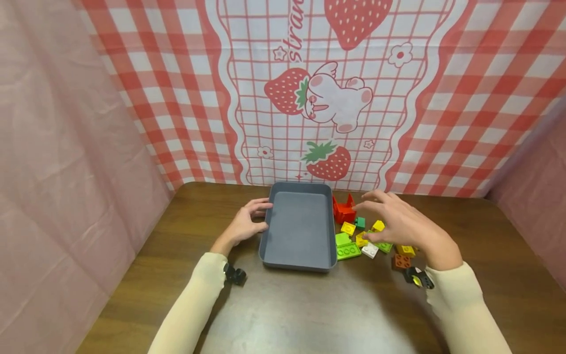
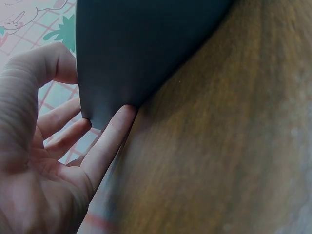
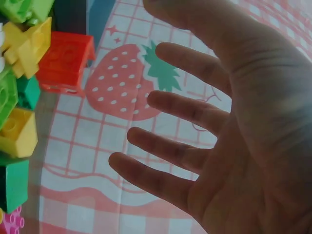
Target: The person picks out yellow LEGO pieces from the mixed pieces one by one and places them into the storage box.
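Note:
A grey rectangular tray (image 1: 300, 231) lies on the wooden table with nothing in it. At its left side, my left hand (image 1: 244, 223) touches the outer wall with thumb and fingers spread along it. The left wrist view has this hand (image 2: 53, 161) with fingertips against the dark tray wall (image 2: 131, 48). My right hand (image 1: 402, 221) hovers over a pile of toy bricks right of the tray, fingers apart and holding nothing. Beneath and around it are a white brick (image 1: 370, 250), a brown brick (image 1: 401, 261) and a light green brick (image 1: 349, 251).
A red brick piece (image 1: 344, 210) with upright sides stands by the tray's far right corner, near a dark green brick (image 1: 360, 223) and a yellow brick (image 1: 348, 228). Behind the table (image 1: 283, 309) hangs a checked strawberry cloth (image 1: 247, 123); pink curtains flank both sides.

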### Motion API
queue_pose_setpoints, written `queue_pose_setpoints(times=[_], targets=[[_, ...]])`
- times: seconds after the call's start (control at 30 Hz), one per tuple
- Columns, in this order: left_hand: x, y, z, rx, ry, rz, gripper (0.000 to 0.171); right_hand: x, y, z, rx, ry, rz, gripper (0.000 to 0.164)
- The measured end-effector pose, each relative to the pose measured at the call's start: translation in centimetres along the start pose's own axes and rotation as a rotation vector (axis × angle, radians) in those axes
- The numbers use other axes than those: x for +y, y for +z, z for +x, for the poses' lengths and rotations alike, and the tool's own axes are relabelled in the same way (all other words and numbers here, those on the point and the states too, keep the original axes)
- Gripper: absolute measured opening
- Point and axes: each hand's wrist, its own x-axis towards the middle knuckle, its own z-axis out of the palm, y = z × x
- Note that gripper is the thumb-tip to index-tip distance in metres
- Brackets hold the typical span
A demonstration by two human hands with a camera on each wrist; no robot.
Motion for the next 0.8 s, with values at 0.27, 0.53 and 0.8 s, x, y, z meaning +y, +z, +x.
queue_pose_setpoints(times=[0.27, 0.53, 0.8], targets=[[-2.1, 0.1, 0.7, 0.009, -0.010, 0.015, 0.060, 0.0, 0.0, 0.2, 0.014, -0.017, 0.012, 0.052], [-2.2, 0.1, 0.6, 0.028, -0.009, 0.014, 0.059, -0.2, 0.3, 0.7, -0.001, -0.038, 0.000, 0.042], [-2.3, 0.3, 0.7, 0.021, -0.004, -0.003, 0.061, -0.1, 1.2, 0.8, -0.034, -0.045, -0.010, 0.034]])
